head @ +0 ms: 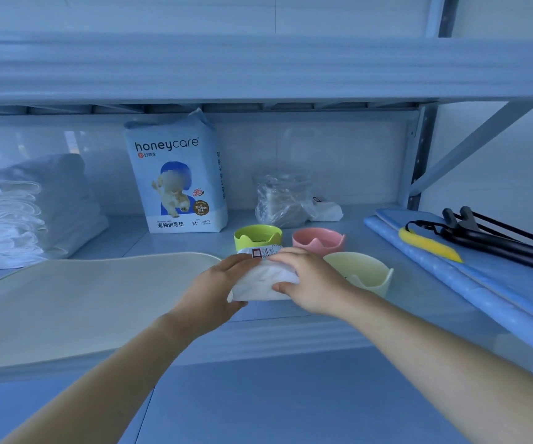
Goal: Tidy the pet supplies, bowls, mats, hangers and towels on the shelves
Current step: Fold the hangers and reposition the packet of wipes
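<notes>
A small white wrapped pack (pixel 260 280) with a printed label sits near the front of the shelf (pixel 290 334). My left hand (pixel 217 290) grips its left end and my right hand (pixel 306 280) grips its right side, fingers curled over the top. Just behind stand a green bowl (pixel 257 237) and a pink bowl (pixel 318 240). A pale yellow bowl (pixel 361 272) sits right beside my right hand. A cream mat (pixel 76 299) lies flat to the left. The honeycare pet pad bag (pixel 177 174) stands upright at the back.
Folded white towels (pixel 25 209) are stacked at the far left. A crumpled clear plastic bag (pixel 286 200) lies at the back. On the right, a blue mat (pixel 483 283) carries black hangers (pixel 495 235) and a yellow item (pixel 428 245). Another shelf (pixel 258 68) hangs overhead.
</notes>
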